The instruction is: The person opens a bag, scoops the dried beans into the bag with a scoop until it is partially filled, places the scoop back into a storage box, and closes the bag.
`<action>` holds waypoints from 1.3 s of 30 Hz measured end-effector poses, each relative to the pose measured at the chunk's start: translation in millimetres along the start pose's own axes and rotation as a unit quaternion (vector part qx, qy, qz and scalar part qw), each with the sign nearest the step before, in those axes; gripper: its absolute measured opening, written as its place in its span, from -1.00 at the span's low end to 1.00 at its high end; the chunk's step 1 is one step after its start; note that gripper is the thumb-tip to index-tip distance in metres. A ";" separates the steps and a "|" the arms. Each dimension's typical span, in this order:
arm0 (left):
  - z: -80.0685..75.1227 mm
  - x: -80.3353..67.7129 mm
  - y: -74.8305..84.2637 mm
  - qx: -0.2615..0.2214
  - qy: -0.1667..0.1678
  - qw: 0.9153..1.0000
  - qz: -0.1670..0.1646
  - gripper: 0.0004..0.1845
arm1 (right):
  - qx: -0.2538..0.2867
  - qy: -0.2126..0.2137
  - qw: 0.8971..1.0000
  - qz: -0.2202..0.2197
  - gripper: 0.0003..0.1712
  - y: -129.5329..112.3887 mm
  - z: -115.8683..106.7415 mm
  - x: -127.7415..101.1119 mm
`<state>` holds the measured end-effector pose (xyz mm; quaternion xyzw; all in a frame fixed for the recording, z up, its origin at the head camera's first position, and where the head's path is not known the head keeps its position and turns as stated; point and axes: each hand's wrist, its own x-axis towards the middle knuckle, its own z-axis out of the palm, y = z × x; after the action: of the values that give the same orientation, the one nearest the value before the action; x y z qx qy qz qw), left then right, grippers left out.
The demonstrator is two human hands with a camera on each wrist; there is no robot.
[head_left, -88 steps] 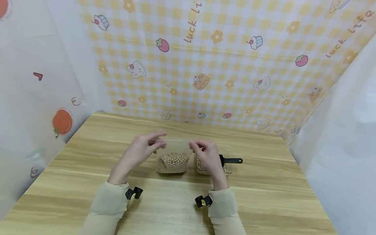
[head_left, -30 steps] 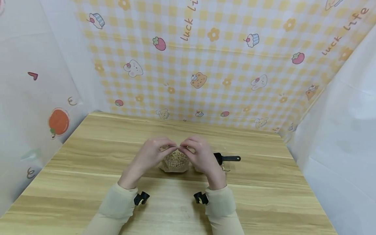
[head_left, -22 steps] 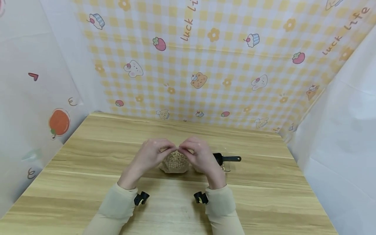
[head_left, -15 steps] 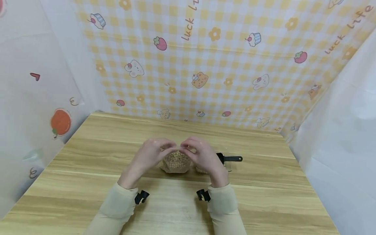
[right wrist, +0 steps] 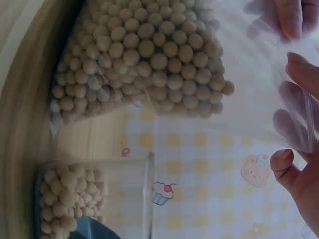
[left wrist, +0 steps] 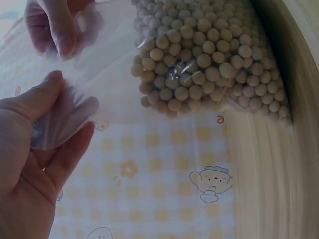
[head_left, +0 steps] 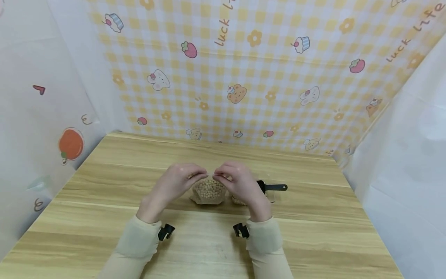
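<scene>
A clear plastic bag (head_left: pixel 209 192) of small round beige balls stands on the table in front of me. My left hand (head_left: pixel 174 181) pinches the bag's top edge between thumb and fingers. Close beside it, my right hand (head_left: pixel 241 184) pinches the same edge. In the left wrist view the balls (left wrist: pixel 194 59) fill the lower part of the bag, and the film above them is bare. A narrow gap separates the two sets of fingertips. Part of the bag's upper film is hidden behind the hands in the head view.
Right of the bag sits a clear box (right wrist: pixel 148 194) holding more beige balls (right wrist: pixel 70 194). A black scoop (head_left: pixel 276 187) rests in it, its handle pointing right. My right hand partly covers the box in the head view. A checked backdrop (head_left: pixel 195 85) rises behind the wooden table (head_left: pixel 115 162).
Both hands have come inward from the bag's top corners to near the middle of its top edge. Over the last half second, the left fingertips have shifted slightly left, widening the gap.
</scene>
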<state>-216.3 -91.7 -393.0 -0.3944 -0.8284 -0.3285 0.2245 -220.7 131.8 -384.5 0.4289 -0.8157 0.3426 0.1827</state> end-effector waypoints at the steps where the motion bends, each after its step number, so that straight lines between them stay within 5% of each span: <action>1: 0.2 0.2 0.8 0.004 0.000 1.000 -0.002 -0.90 | 0.000 0.002 1.000 -0.001 -0.92 -0.2 0.7 0.3; 8: -0.3 1.5 5.6 -0.026 -0.019 0.998 -0.058 -0.91 | 0.028 -0.001 0.999 0.023 -0.95 -1.1 2.8 0.2; 17: -5.8 0.5 9.2 -0.095 -0.066 0.982 -0.150 -0.82 | 0.022 -0.040 0.994 0.099 -0.88 -3.5 0.4 -2.0; 33: -4.2 3.5 13.9 -0.067 -0.048 0.989 -0.119 -0.91 | 0.110 -0.018 0.990 0.081 -0.97 -4.5 5.2 -0.5; 39: -4.5 4.1 15.0 -0.074 -0.048 0.989 -0.116 -0.91 | 0.097 -0.040 0.990 0.090 -0.96 -5.3 3.1 0.0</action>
<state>-206.1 -85.8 -381.8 -0.3264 -0.8519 -0.3932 0.1149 -216.4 127.5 -384.6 0.3826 -0.8206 0.4177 0.0760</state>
